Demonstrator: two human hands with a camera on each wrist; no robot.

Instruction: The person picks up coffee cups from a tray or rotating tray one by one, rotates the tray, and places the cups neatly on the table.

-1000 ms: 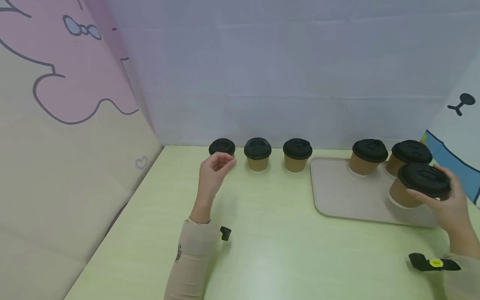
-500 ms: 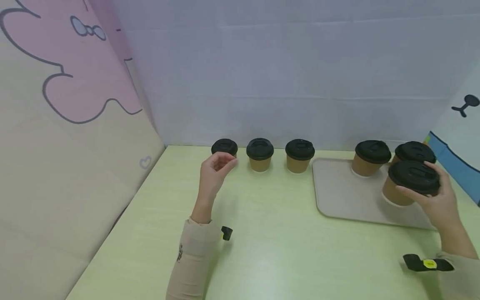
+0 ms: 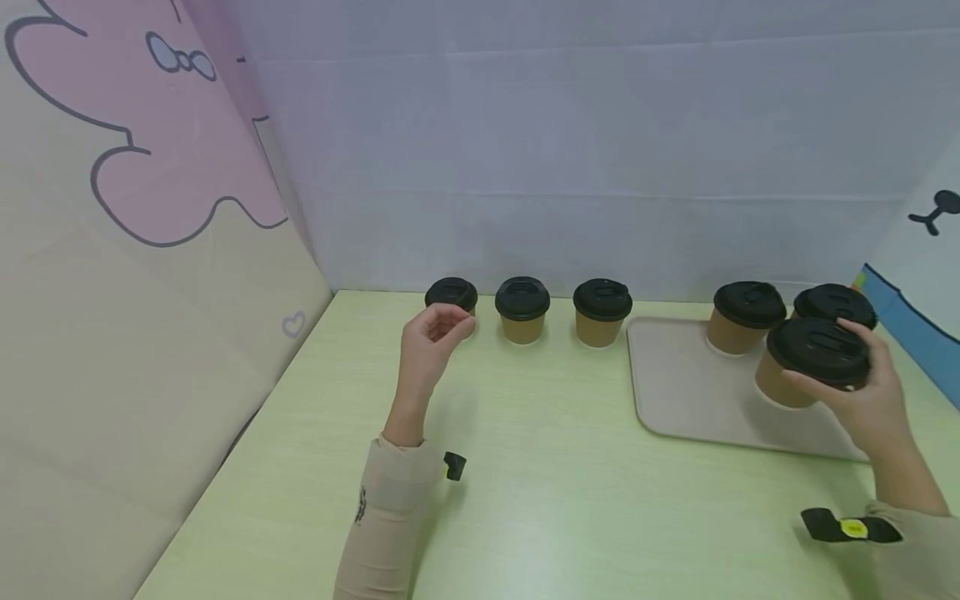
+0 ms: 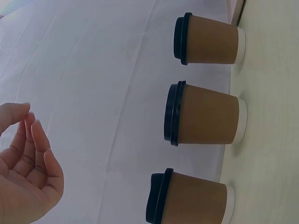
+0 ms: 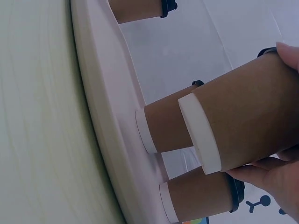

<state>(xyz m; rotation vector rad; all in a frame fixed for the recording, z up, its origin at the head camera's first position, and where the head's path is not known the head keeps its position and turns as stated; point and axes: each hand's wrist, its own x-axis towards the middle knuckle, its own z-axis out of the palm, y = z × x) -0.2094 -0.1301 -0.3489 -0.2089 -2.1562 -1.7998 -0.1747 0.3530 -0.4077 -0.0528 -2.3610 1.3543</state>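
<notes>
In the head view my right hand (image 3: 873, 404) grips a brown paper coffee cup (image 3: 817, 352) with a black lid, thumb on one side and fingers on the other. The right wrist view shows the held cup's white base (image 5: 201, 135) raised above the tan tray (image 3: 686, 400). Two similar cups stand on that tray, a left one (image 3: 744, 317) and a right one (image 3: 834, 302), partly hidden by the held cup. My left hand (image 3: 426, 350) hovers with loosely curled fingers and nothing in them, overlapping the leftmost cup (image 3: 452, 292) in the head view.
Along the table's back edge, right of that leftmost cup, stand a middle cup (image 3: 522, 310) and another lidded cup (image 3: 603, 312). A pale cloth wall (image 3: 562, 150) rises directly behind. The light green table (image 3: 540, 483) extends in front of the tray.
My right hand has carried its cup a little left and farther back over the tray. The view has shifted slightly; the left hand keeps its pose.
</notes>
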